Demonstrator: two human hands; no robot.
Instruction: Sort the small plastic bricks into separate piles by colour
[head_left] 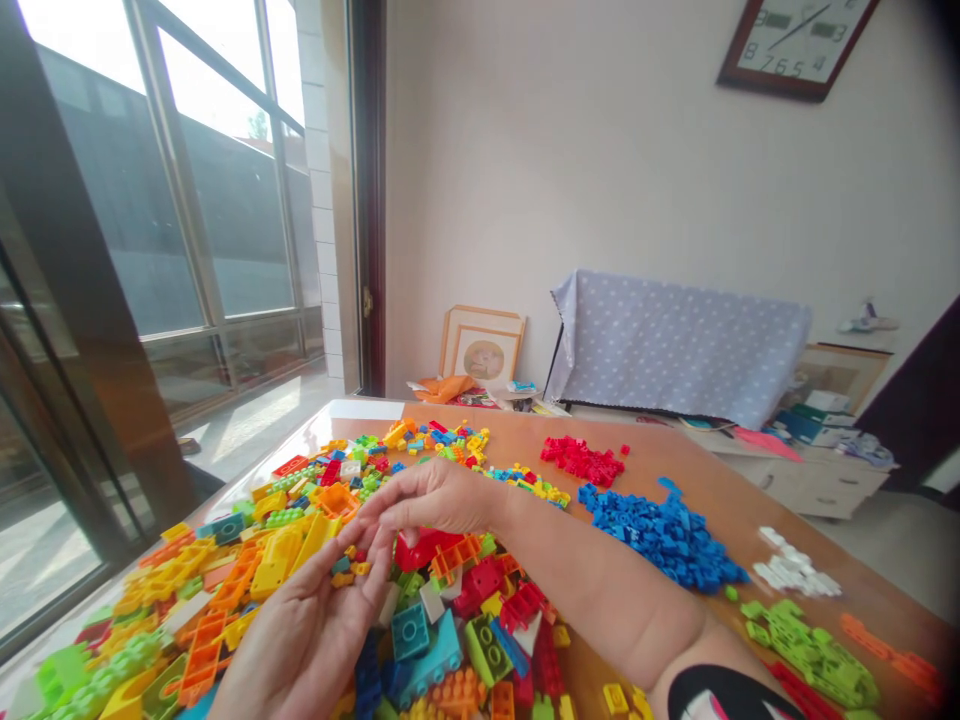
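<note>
My left hand [311,625] is turned palm up and cupped above the mixed toy bricks. Several small toy bricks [349,568], yellow, orange and blue-green, lie in its palm near the fingers. Over the left fingertips, my right hand [442,498] reaches in from the right with its fingers bent down and pressed together. Whatever those fingers hold, if anything, is hidden. Around and below both hands spreads a heap of larger bricks, among them a teal brick [409,632], an orange brick [201,655] and a lime green brick [487,648].
Sorted by colour on the brown table [517,425] are red bricks [581,461], blue bricks [660,535], white bricks [795,568], light green pieces [814,655] and orange pieces [892,650]. Smaller mixed bricks [442,440] lie farther back. A spotted cloth [675,345] hangs beyond the table.
</note>
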